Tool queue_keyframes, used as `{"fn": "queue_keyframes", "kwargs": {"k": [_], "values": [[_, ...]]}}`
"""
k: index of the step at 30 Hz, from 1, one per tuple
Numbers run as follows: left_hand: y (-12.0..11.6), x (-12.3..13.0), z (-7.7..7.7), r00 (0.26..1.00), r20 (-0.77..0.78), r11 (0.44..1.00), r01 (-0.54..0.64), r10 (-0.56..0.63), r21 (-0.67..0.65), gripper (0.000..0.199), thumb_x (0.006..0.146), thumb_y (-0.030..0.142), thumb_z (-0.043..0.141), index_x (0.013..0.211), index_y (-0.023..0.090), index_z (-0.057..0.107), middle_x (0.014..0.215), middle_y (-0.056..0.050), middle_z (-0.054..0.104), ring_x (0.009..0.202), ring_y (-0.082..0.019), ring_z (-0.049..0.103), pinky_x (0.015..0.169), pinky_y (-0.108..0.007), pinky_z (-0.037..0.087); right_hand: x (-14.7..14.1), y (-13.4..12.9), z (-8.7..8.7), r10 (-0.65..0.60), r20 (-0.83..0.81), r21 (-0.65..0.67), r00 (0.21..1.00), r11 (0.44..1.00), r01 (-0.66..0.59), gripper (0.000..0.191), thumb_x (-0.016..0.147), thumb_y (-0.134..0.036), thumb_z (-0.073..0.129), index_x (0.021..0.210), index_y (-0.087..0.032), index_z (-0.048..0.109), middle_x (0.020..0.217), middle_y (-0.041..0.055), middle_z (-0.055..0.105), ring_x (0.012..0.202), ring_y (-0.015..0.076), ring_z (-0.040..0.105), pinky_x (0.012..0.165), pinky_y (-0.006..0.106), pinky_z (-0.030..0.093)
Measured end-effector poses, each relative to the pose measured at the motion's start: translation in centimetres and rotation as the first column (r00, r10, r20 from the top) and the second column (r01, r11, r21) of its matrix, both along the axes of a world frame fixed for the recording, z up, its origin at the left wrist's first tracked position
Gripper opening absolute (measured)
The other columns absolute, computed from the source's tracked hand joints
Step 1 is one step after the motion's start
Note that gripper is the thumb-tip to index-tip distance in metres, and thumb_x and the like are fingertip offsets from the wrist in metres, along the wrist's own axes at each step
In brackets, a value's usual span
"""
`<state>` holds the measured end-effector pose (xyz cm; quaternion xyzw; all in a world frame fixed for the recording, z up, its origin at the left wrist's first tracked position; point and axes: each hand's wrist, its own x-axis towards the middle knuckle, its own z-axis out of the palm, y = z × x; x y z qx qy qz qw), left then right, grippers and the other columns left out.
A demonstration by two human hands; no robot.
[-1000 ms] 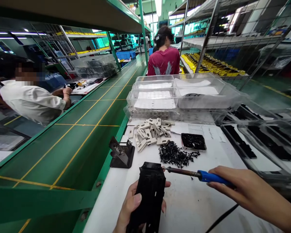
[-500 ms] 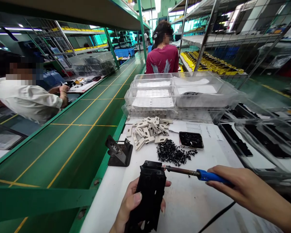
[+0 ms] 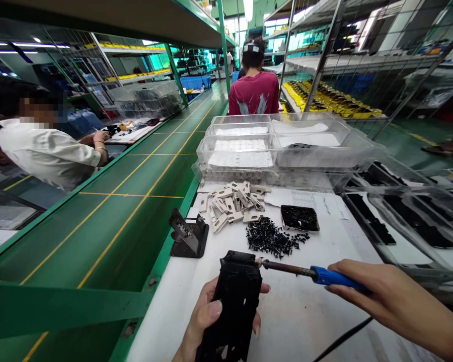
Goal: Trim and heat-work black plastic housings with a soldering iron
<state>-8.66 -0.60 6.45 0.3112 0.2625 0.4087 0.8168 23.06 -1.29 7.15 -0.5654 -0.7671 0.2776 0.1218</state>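
At the far left, a co-worker [image 3: 47, 153] in a white shirt sits beyond a green conveyor belt [image 3: 109, 226] marked with yellow lines, both hands working at a bench further along. On the white work surface [image 3: 298, 322], just beside the belt's edge, stands a black metal soldering iron stand [image 3: 189, 234], with no iron in it.

The left hand [image 3: 207, 317] is closed around a black plastic casing [image 3: 237, 306], held upright near the surface's front edge, with the thumb on one side and fingertips showing on the other. Above it lies a loose heap of beige plastic clips [image 3: 230, 206]. To their right are a scatter of small black pieces [image 3: 270, 239] and a small tray [image 3: 300, 218] filled with more of them.

Beyond these, stacked clear plastic trays [image 3: 241, 151] hold white sheets, and a person in a red shirt [image 3: 253, 94] stands further off. A printed paper [image 3: 305, 199] lies on the surface, its print too small to read.

The right hand [image 3: 392, 296] is clamped on a blue-handled soldering iron [image 3: 324, 274], its tip at the casing's top right corner. No brand shows on the handle.
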Motion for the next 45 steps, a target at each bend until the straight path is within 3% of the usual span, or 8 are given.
{"fn": "queue_keyframes", "kwargs": {"k": [11,14,19,24,31,37,41,45], "values": [[0.1,-0.4,-0.3,1.0,0.026,1.0,0.008,-0.007,-0.019,0.072,0.073,0.059,0.069,0.129,0.015,0.06,0.121,-0.02,0.065,0.07,-0.022,0.067,0.059,-0.03,0.049,-0.2,0.0,0.6,0.016,-0.044,0.09,0.999,0.996,-0.012,0.024,0.095,-0.047,0.053,0.091,-0.027,0.067,0.073,-0.0007,0.066,0.057,0.0155,0.062,0.052,0.025,0.04],[0.4,-0.3,-1.2,0.996,0.03,0.996,-0.084,0.083,0.035,0.068,0.074,0.058,0.069,0.125,0.015,0.063,0.136,-0.021,0.057,0.083,-0.027,0.068,0.068,-0.034,0.051,-0.7,-0.4,-0.2,-0.156,-0.137,0.177,0.978,0.968,0.179,0.026,0.091,-0.051,0.057,0.094,-0.027,0.067,0.07,-0.001,0.065,0.054,0.0158,0.058,0.053,0.026,0.043],[0.1,-0.4,-3.7,0.907,-0.239,0.937,-0.322,0.345,0.133,0.076,0.078,0.058,0.069,0.141,0.02,0.047,0.143,-0.021,0.051,0.116,-0.036,0.058,0.077,-0.034,0.051,-5.1,1.6,-2.6,-0.591,-0.286,0.098,0.754,0.765,0.636,0.042,0.084,-0.062,0.059,0.087,-0.021,0.069,0.051,-0.002,0.053,0.049,0.018,0.051,0.049,0.028,0.041],[-2.0,-0.5,-6.3,0.819,-0.376,0.897,-0.429,0.434,0.101,0.081,0.088,0.065,0.05,0.151,0.019,0.027,0.133,-0.021,0.057,0.104,-0.028,0.06,0.072,-0.031,0.05,-11.1,8.4,-4.6,-0.516,-0.17,0.055,0.839,0.845,0.531,0.043,0.088,-0.055,0.051,0.097,-0.02,0.074,0.069,0.0047,0.068,0.068,0.0246,0.063,0.056,0.029,0.043],[-3.8,-2.6,-8.4,0.78,-0.277,0.818,-0.575,0.561,0.035,0.075,0.082,0.065,0.058,0.141,0.022,0.042,0.111,-0.016,0.061,0.089,-0.024,0.058,0.05,-0.025,0.048,-12.6,15.0,-7.8,-0.501,-0.058,0.075,0.863,0.86,0.504,0.04,0.076,-0.031,0.059,0.112,-0.02,0.072,0.081,0.0105,0.072,0.075,0.029,0.066,0.06,0.03,0.039],[-4.9,-3.8,-9.6,0.789,-0.16,0.804,-0.591,0.593,0.066,0.058,0.088,0.063,0.049,0.135,0.029,0.049,0.103,-0.01,0.064,0.051,-0.01,0.055,0.041,-0.021,0.039,-11.2,15.7,-8.5,-0.466,-0.171,-0.008,0.868,0.881,0.472,0.031,0.07,-0.036,0.067,0.095,-0.018,0.072,0.073,0.0053,0.068,0.074,0.027,0.063,0.066,0.031,0.041],[-4.2,-3.5,-9.8,0.77,-0.229,0.792,-0.61,0.596,0.013,0.074,0.077,0.051,0.073,0.141,0.025,0.046,0.11,-0.011,0.065,0.071,-0.018,0.066,0.056,-0.026,0.051,-10.4,14.2,-7.4,-0.493,-0.329,-0.045,0.806,0.86,0.508,0.037,0.068,-0.047,0.072,0.092,-0.018,0.065,0.076,0.0033,0.064,0.07,0.0221,0.056,0.065,0.03,0.04],[-1.8,-3.0,-7.5,0.802,-0.297,0.839,-0.545,0.519,-0.005,0.077,0.064,0.033,0.088,0.133,0.019,0.057,0.122,-0.011,0.067,0.108,-0.028,0.065,0.088,-0.03,0.052,-9.5,11.0,-5.9,-0.523,-0.477,-0.143,0.707,0.839,0.525,0.051,0.073,-0.058,0.067,0.103,-0.017,0.06,0.055,-0.0067,0.043,0.045,0.0112,0.033,0.045,0.025,0.028]]}}
